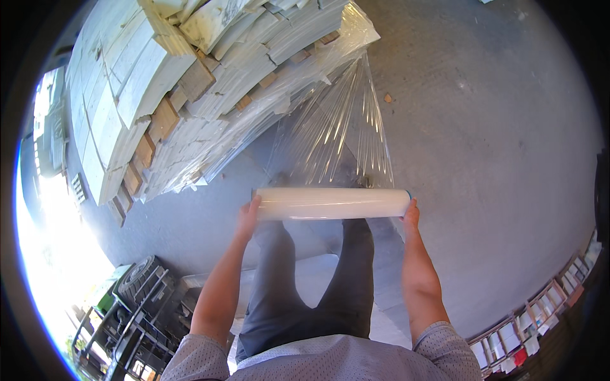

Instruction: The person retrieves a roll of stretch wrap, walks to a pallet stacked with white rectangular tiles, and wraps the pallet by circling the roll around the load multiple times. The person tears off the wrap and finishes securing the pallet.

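Observation:
A wide roll of clear stretch film [333, 204] lies level across my body, held at its two ends. My left hand [248, 218] is closed around the left end, and my right hand [411, 214] grips the right end, where a blue rim shows. From the roll, a fan of pulled film [340, 130] runs taut and creased up to the corner of a tall stack of pale boards [254, 54]. Film clings to the lower side of that stack. Short wood blocks [164, 120] separate its layers.
Grey concrete floor [483, 140] stretches to the right of the stack. At the lower left stands a dark-framed vehicle [136, 286] with a thick tire, near a bright opening. A rack with papers [521, 324] lines the lower right edge. A small brown scrap [388, 98] lies on the floor.

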A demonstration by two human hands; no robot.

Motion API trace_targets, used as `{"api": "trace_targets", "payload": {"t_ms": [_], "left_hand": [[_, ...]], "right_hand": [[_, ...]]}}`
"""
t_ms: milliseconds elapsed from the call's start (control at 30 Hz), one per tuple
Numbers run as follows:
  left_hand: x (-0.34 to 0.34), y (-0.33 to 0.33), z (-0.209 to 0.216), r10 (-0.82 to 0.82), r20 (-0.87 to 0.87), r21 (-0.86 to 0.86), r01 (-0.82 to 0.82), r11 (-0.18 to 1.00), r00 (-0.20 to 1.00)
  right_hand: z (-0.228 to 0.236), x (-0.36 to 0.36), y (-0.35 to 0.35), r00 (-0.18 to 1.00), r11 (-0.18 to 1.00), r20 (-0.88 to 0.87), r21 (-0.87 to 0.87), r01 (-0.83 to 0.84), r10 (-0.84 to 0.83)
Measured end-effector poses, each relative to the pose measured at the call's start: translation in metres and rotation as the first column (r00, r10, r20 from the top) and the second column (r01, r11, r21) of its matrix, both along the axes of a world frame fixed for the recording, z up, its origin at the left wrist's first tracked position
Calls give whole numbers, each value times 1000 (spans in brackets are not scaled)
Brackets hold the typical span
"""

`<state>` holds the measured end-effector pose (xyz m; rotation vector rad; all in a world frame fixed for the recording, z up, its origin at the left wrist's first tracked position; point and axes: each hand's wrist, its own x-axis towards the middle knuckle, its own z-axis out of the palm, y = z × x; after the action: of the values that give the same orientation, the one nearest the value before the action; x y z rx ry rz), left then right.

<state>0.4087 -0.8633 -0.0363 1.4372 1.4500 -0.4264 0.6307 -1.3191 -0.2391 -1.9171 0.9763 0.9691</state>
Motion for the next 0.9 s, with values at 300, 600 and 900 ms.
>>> {"api": "trace_targets", "payload": {"t_ms": [300, 600, 900], "left_hand": [[-117, 112, -20, -213, 63, 33, 211, 977, 975], [-239, 200, -2, -282, 39, -26, 283, 959, 959], [-312, 230, 20, -488, 7, -37, 488, 872, 873]], "right_hand": [[29, -182, 82, 988, 981, 48, -124, 151, -146], [33, -354, 152, 961, 950, -12, -154, 271, -276], [33, -489, 180, 914, 908, 147, -136, 397, -378]]}}
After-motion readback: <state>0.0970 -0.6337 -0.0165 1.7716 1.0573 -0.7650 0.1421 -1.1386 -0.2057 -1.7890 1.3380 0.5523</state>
